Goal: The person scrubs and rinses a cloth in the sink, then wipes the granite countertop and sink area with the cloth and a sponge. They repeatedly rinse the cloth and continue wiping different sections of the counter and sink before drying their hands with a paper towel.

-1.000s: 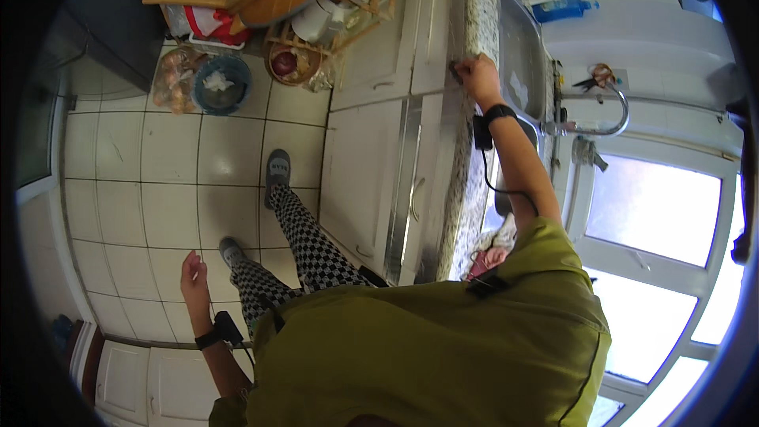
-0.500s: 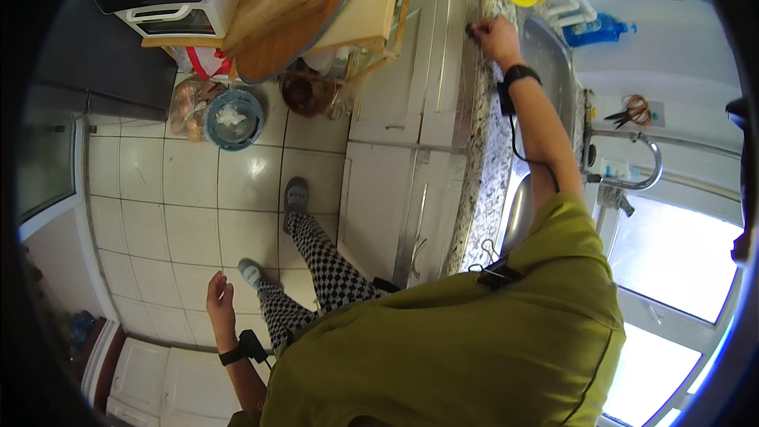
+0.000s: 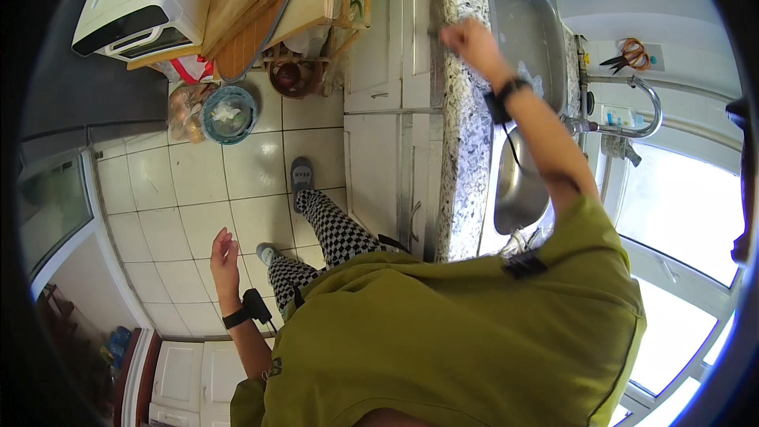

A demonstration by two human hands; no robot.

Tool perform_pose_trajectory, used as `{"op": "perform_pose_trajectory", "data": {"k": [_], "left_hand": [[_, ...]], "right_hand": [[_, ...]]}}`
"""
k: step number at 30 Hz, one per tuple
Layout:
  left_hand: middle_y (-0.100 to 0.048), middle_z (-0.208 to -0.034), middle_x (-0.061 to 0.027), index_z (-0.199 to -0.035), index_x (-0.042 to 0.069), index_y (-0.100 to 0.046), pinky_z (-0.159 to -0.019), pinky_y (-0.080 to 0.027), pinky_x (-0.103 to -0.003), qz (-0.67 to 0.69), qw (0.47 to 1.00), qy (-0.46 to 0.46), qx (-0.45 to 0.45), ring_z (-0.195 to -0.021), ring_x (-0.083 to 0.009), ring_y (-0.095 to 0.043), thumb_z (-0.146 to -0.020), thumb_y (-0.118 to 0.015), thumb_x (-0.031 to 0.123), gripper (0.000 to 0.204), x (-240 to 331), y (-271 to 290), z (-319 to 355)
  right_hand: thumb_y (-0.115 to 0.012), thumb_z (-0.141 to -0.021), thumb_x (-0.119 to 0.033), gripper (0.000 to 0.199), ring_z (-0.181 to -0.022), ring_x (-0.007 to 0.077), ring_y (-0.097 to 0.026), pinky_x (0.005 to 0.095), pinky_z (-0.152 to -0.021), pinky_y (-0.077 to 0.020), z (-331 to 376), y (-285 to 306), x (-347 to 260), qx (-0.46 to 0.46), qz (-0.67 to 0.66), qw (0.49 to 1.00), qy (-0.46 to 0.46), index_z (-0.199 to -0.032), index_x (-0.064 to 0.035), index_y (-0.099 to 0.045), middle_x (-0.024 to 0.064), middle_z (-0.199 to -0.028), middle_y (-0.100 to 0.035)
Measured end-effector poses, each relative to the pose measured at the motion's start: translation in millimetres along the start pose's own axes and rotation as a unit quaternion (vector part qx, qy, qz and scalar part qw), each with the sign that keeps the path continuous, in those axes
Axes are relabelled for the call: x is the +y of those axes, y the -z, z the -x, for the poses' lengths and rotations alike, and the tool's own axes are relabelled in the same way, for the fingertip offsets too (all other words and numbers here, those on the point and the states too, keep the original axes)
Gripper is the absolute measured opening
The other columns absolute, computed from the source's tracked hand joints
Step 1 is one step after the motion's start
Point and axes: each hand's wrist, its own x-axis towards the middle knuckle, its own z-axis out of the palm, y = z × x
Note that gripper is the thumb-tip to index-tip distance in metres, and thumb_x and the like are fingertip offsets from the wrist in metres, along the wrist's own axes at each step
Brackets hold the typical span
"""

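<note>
Grey-and-white speckled stone tops the bench [image 3: 465, 134], and close work along its front edge seems best done with light, steady fingertip contact, the wrist raised enough to keep the black wrist unit [image 3: 496, 108] clear of the stone and the metal sink [image 3: 526, 24]. The right hand [image 3: 472, 41] is curled, its fingers toward that edge; blur and angle hide whether they grip anything or touch the stone, so I cannot tell. The left hand [image 3: 225, 249] hangs loosely open above the tiled floor [image 3: 198, 178], with nothing visible in it. As for the bench itself, it lies to the person's right, a narrow strip between the pale cupboards [image 3: 371, 166] and the sink, mottled with dark flecks and looking hard and smooth.
</note>
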Motion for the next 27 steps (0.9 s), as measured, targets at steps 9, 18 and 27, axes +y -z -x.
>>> {"op": "perform_pose_trajectory", "data": {"k": [9, 18, 27], "left_hand": [[-0.057, -0.119, -0.0120, -0.126, 0.003, -0.051, -0.097, -0.040, -0.032, -0.001, 1.000, 0.016, 0.026, -0.113, -0.0200, -0.053, -0.091, -0.056, 0.011, 0.037, -17.4, 26.9, 15.1], [-0.059, -0.116, -0.0124, -0.127, 0.004, -0.051, -0.095, -0.042, -0.033, -0.079, 0.996, 0.009, -0.039, -0.110, -0.0202, -0.054, -0.090, -0.057, 0.011, 0.038, 16.1, 6.6, 2.4], [-0.057, -0.119, -0.0149, -0.128, 0.004, -0.049, -0.097, -0.040, -0.033, -0.114, 0.978, -0.102, -0.145, -0.111, -0.0213, -0.054, -0.091, -0.056, 0.013, 0.039, 52.2, 3.5, -32.6]], "right_hand": [[-0.061, -0.079, -0.007, 0.010, -0.084, 0.0304, -0.057, 0.0392, -0.075, -0.0460, 184.9, 3.1, -35.8, -0.040, -0.128, 0.989, -0.069, -0.089, -0.0096, -0.059, 0.0106, -0.080, -0.059], [-0.052, -0.080, -0.013, 0.011, -0.088, 0.0360, -0.060, 0.0457, -0.073, -0.0467, -35.7, 8.3, 75.4, 0.155, 0.086, 0.984, -0.021, -0.090, -0.0136, -0.058, 0.0165, -0.090, -0.062], [-0.054, -0.080, -0.008, 0.015, -0.086, 0.0383, -0.057, 0.0461, -0.075, -0.0467, 181.7, -38.9, 12.3, 0.167, -0.001, 0.973, -0.160, -0.093, -0.0135, -0.057, 0.0169, -0.088, -0.057]]}}
